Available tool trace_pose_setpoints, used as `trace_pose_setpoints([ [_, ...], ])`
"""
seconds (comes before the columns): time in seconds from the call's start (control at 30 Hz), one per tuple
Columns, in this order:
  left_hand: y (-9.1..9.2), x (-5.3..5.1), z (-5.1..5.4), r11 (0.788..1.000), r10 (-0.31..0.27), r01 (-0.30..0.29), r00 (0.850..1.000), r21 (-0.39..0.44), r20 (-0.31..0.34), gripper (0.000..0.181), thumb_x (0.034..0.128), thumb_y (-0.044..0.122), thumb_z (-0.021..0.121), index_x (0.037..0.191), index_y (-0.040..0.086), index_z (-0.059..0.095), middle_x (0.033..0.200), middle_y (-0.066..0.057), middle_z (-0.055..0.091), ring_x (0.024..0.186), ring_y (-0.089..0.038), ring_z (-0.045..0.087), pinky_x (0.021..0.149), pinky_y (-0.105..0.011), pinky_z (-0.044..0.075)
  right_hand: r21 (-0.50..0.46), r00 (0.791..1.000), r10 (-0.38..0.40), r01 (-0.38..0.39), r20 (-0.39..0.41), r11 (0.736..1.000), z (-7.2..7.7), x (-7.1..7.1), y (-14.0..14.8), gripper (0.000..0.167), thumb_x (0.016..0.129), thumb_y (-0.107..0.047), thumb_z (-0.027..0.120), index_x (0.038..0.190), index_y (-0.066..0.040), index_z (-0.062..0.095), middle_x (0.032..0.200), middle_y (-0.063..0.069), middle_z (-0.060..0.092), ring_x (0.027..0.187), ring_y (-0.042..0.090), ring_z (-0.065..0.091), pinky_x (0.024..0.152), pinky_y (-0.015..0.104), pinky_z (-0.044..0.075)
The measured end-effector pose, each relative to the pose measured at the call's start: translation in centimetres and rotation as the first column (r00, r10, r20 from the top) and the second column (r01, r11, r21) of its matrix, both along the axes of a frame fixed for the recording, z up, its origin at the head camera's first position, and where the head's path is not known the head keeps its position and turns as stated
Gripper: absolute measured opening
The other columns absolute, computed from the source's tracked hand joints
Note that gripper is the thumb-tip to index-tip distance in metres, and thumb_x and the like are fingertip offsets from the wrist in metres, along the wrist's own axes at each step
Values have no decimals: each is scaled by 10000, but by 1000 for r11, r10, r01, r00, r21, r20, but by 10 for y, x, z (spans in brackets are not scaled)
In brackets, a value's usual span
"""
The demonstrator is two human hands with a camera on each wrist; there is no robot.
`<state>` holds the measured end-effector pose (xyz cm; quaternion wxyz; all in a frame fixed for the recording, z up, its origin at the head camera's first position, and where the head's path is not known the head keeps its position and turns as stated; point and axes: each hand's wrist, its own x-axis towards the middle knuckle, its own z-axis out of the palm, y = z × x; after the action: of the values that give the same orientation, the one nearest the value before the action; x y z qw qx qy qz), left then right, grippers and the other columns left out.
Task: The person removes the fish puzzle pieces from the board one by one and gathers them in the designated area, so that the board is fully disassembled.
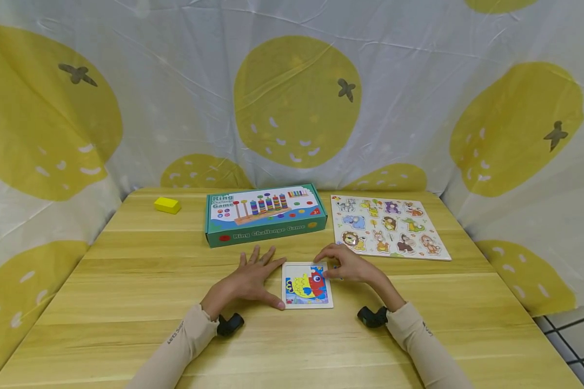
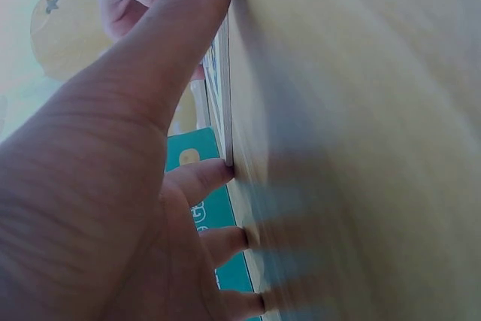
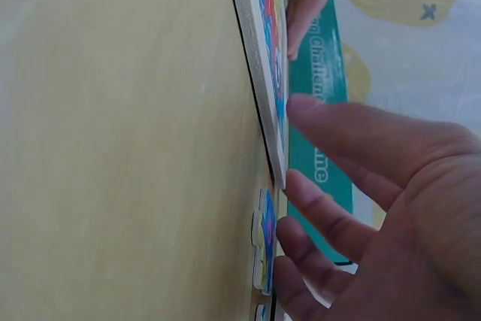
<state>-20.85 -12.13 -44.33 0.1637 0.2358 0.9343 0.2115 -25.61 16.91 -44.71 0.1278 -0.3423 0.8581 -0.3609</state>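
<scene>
A small fish puzzle in a white-rimmed tray (image 1: pixel 307 306) lies flat on the table. My left hand (image 1: pixel 253 278) rests at its left side, fingers spread, with thumb and index finger touching the tray's left corners; the left wrist view shows this hand (image 2: pixel 98 208) beside the tray edge (image 2: pixel 226 103). Over the tray's upper right part is my right hand (image 1: pixel 351 266), fingers bent loosely. In the right wrist view its thumb is above the tray (image 3: pixel 257 73), and the other fingers of the hand (image 3: pixel 406 201) are near a loose coloured piece (image 3: pixel 264 246) beside the tray.
A green Ring Challenge Game box (image 1: pixel 267 233) is behind the small puzzle. To its right lies a large animal puzzle board (image 1: pixel 391 227). A yellow block (image 1: pixel 167 205) sits at the back left. Patterned cloth (image 1: pixel 175 108) hangs behind the table (image 1: pixel 126 302).
</scene>
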Motion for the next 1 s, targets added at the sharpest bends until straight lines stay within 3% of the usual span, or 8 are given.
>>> trace_pose_setpoints([
  [0.5, 0, 0, 0, 1000, -6, 6, 1000, 10, 8, 1054, 656, 634, 769, 1516, 243, 303, 1613, -109, 46, 1434, -440, -115, 1088, -666, -101, 48, 998, -12, 15, -54, 999, -3, 2, -2, 167, 837, -90, 724, 999, -127, 714, 1165, 66, 570, 1102, 264, 433, 878, 389, 377],
  [1.0, 0, 1, 3, 1000, -5, 5, 1000, 9, 4, 1053, 654, 635, 770, 1514, 237, 311, 1611, -115, 58, 1433, -451, -102, 1087, -673, -90, 94, 998, -22, 28, -60, 995, -2, 3, -4, 221, 791, -97, 753, 1005, -131, 705, 1174, 45, 550, 1093, 237, 421, 883, 384, 387],
])
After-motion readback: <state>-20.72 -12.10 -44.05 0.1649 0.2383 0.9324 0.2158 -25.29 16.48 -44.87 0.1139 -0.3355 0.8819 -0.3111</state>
